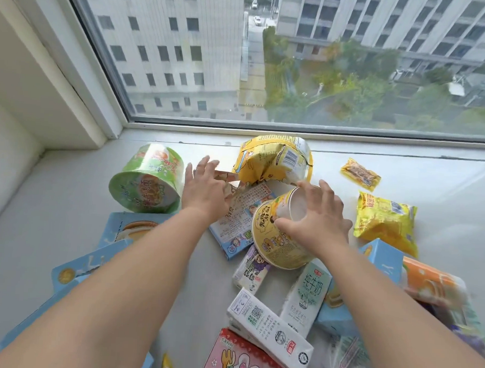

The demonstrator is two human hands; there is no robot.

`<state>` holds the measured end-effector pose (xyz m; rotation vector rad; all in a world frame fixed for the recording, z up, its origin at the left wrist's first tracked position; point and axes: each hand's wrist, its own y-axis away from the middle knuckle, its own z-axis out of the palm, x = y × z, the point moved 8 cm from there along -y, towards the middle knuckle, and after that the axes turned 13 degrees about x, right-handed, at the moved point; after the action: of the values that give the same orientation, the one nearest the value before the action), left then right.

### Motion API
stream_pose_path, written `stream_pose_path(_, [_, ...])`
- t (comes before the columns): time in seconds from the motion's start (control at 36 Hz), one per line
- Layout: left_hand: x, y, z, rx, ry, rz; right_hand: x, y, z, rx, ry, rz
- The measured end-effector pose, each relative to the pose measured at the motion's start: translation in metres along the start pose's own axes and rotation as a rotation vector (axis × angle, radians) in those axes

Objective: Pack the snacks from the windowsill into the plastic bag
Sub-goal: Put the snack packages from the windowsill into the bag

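Observation:
Snacks lie scattered on the white windowsill [68,204]. My right hand [317,217] grips the base of a yellow noodle cup [278,238] lying on its side at the middle. My left hand [205,187] hovers with fingers spread over a flat blue snack box [237,219], beside a green noodle bowl [147,179] tipped on its side. A large yellow bag [273,160] stands behind both hands. Milk cartons [306,295] and a white carton [268,329] lie nearer me. No plastic bag is plainly visible.
A yellow packet [384,220] and a small sachet [360,173] lie at the right. Blue boxes [128,229] sit at the left, a pink box [239,359] at the bottom, an orange pack [431,281] at the right edge. The window pane [296,61] closes off the far side.

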<state>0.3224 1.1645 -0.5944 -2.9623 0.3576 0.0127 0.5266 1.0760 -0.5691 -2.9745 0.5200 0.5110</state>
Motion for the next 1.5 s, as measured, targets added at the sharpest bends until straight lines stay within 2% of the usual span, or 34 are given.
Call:
stream_pose_path(0.11, [-0.007,-0.012,0.014,-0.169,-0.084,0.005,-0.002,0.001,0.000,-0.001,-0.003,-0.007])
stream_pose_path(0.25, [-0.015,-0.002,0.017,-0.261,0.157,-0.177,-0.002,-0.001,0.000,-0.006,0.004,-0.019])
stream_pose_path(0.39, [-0.015,0.017,-0.001,-0.122,0.209,-0.291,-0.002,0.003,-0.007,0.010,-0.029,-0.006])
stream_pose_path(0.5, [-0.008,0.020,-0.038,-0.005,0.314,-0.266,-0.010,0.012,-0.023,0.064,-0.069,-0.006])
stream_pose_path(0.64, [0.005,0.024,-0.089,0.094,0.405,-0.234,-0.027,0.029,-0.057,0.139,-0.243,0.057])
stream_pose_path(0.78, [0.008,0.045,-0.132,0.166,0.661,-0.335,-0.025,0.060,-0.113,0.281,-0.464,0.142])
stream_pose_path(0.89, [0.032,0.075,-0.160,0.156,0.852,-0.334,-0.013,0.096,-0.159,0.372,-0.427,0.107])
stream_pose_path(1.0, [0.073,0.119,-0.199,0.223,1.149,-0.350,0.007,0.144,-0.196,0.427,-0.359,0.073])
stream_pose_path(1.06, [0.095,0.136,-0.220,0.276,1.219,-0.288,0.021,0.166,-0.210,0.436,-0.349,0.079])
stream_pose_path(1.25, [0.136,0.174,-0.235,0.245,1.103,-0.367,0.084,0.203,-0.239,0.441,-0.320,0.183])
stream_pose_path(1.36, [0.147,0.199,-0.230,0.180,1.041,-0.486,0.102,0.211,-0.248,0.412,-0.264,0.104])
stream_pose_path(1.5, [0.135,0.260,-0.218,0.191,1.152,-0.723,0.105,0.234,-0.249,0.352,-0.348,0.004])
